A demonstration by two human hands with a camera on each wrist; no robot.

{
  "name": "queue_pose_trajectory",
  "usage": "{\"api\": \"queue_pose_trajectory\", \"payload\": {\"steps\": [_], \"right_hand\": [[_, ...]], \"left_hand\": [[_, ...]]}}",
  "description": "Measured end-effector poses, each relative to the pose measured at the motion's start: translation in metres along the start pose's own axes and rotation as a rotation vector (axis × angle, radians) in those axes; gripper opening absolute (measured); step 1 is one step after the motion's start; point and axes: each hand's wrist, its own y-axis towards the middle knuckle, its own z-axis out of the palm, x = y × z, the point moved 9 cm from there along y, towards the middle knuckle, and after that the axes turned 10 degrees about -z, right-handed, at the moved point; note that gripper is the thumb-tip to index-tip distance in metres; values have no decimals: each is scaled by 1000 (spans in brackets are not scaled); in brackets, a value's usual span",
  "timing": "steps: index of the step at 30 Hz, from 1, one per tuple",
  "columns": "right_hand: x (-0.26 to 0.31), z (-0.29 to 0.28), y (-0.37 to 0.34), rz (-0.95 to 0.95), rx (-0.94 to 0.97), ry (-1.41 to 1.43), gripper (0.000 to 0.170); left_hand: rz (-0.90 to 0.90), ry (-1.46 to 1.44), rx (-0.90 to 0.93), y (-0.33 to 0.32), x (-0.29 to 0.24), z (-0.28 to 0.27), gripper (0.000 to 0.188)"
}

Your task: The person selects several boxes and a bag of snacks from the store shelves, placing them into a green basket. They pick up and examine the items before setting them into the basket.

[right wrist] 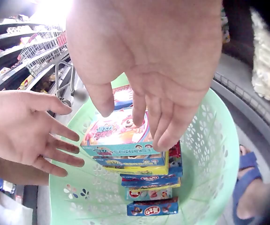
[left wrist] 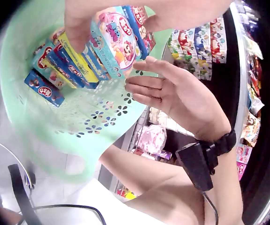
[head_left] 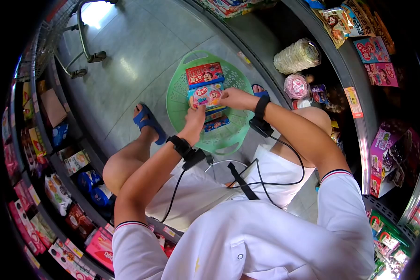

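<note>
A pale green plastic basket (head_left: 177,105) with flower-shaped holes stands on the floor, holding a row of small cartoon-printed snack boxes. My left hand (head_left: 194,123) is by the lower left corner of a light-blue and pink box (head_left: 204,96); in the right wrist view its fingers (right wrist: 62,145) are straight and spread. At the box's right side is my right hand (head_left: 238,99), fingers extended, fingertips right at the box edge in the left wrist view. Behind lies a red and blue box (head_left: 204,74). Nearer me, several blue and yellow boxes follow, ending with a dark blue box (right wrist: 152,207).
Shelves of packaged snacks (head_left: 74,163) line the left. On the right, a shelf (head_left: 354,100) holds bags and boxes, with plastic-wrapped stacks (head_left: 297,55) low down. A wheeled metal cart (head_left: 86,46) stands at upper left. Blue-sandalled feet (head_left: 149,122) flank the basket; cables hang from both wrists.
</note>
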Motion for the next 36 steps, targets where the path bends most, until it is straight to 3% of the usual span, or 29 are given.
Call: {"api": "queue_pose_trajectory", "payload": {"steps": [7,10,19,28,36], "right_hand": [[0,0,1,-10,-13,-7,40],[1,-1,2,-45,-47,1,39],[-4,1,5,-55,-49,14,41],[-4,1,3,-37,-40,38,41],[2,-2,-2,10,-20,-21,41]], "left_hand": [[123,15,-76,18,-4,-4,67],[49,90,-66,30,5,-2,56],[83,110,-75,28,2,-3,55],[56,38,29,12,-3,3,56],[89,1,-48,18,1,0,61]]}}
